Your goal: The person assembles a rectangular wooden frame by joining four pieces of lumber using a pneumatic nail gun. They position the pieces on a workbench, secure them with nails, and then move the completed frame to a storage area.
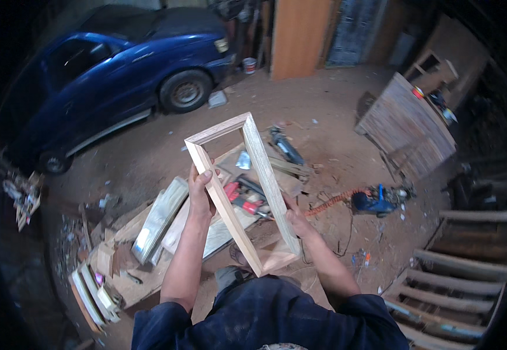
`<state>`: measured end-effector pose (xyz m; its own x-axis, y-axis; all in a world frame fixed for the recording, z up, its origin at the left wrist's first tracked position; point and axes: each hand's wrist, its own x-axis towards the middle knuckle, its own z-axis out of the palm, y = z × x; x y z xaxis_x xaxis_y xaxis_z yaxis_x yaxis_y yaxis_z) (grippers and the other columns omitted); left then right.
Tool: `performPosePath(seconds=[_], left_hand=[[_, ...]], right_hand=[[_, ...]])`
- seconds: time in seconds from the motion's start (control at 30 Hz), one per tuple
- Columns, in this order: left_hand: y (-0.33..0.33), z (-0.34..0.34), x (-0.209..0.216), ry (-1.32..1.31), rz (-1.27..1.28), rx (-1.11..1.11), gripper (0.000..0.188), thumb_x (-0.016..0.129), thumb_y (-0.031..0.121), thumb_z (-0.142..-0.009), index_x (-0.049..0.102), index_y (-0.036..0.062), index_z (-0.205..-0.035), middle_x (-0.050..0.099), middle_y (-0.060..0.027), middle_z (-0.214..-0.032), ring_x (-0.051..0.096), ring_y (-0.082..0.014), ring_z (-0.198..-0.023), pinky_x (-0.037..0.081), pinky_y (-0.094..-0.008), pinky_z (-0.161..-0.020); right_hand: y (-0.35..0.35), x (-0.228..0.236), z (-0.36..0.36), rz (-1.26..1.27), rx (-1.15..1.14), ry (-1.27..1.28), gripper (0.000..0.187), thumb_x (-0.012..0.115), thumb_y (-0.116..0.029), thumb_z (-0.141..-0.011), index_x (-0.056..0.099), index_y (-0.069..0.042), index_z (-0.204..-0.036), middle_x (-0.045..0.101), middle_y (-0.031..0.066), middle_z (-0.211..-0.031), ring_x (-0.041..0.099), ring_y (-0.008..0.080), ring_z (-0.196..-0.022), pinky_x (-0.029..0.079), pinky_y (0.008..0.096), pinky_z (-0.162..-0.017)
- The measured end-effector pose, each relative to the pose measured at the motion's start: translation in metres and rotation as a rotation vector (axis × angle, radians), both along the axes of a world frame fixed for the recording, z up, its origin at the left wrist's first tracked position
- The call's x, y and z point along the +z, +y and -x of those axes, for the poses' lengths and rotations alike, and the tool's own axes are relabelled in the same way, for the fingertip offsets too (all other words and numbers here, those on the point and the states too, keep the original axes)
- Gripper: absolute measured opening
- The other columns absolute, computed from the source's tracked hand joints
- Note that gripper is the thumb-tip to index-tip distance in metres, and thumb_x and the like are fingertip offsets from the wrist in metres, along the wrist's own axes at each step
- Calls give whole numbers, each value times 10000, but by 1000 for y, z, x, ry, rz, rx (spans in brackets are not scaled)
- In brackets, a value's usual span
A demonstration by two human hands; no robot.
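Note:
Between my hands a pale rectangular wooden frame (225,201) is held up in the air, tilted, with its near end close to my body. My left hand (201,189) grips the left long side, thumb on top. On the opposite long side is my right hand (298,219), wrapped round the outer edge, its fingers partly hidden behind the wood. Through the frame's opening I see a red and black power tool (244,197) lying on the low work surface, and a small silvery packet (243,160) beyond it.
Wood planks (161,221) and offcuts lie at the left of the work surface. A dark power tool (286,147) rests at its far end. To the right are a blue air compressor (375,201) with an orange coiled hose (338,201) and a slatted wooden piece (457,265). A blue vehicle (131,70) stands far left.

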<state>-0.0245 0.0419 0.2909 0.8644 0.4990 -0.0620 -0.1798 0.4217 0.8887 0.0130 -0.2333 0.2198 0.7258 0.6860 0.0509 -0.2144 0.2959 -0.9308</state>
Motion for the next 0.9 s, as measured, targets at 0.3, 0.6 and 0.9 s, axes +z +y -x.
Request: performPosePath(seconds=[0.3, 0.6, 0.9], left_hand=[[-227, -5, 27, -59, 129, -450, 644, 664, 585, -882, 608, 79, -1276, 651, -65, -999, 633, -159, -823, 552, -320, -689], [-433, 3, 80, -142, 215, -861, 637, 613, 648, -922, 623, 98, -1245, 654, -30, -952, 660, -115, -755, 572, -265, -616], [-606, -13, -2, 62, -222, -1109, 453, 743, 247, -879, 649, -71, -1189, 700, -118, -1068, 669, -215, -963, 529, -352, -820]], right_hand=[[-227, 57, 112, 79, -468, -166, 1040, 795, -324, -805, 241, 61, -1597, 363, 239, -1602, 329, 315, -1507, 239, 423, -1235], [-381, 70, 191, 56, -895, -268, 1018, 808, -312, -773, 305, 49, -1582, 427, 233, -1559, 426, 301, -1442, 302, 416, -1205], [-513, 82, 193, 476, -1253, -200, 985, 857, -384, -762, 415, 23, -1542, 472, 199, -1543, 459, 288, -1422, 322, 401, -1200]])
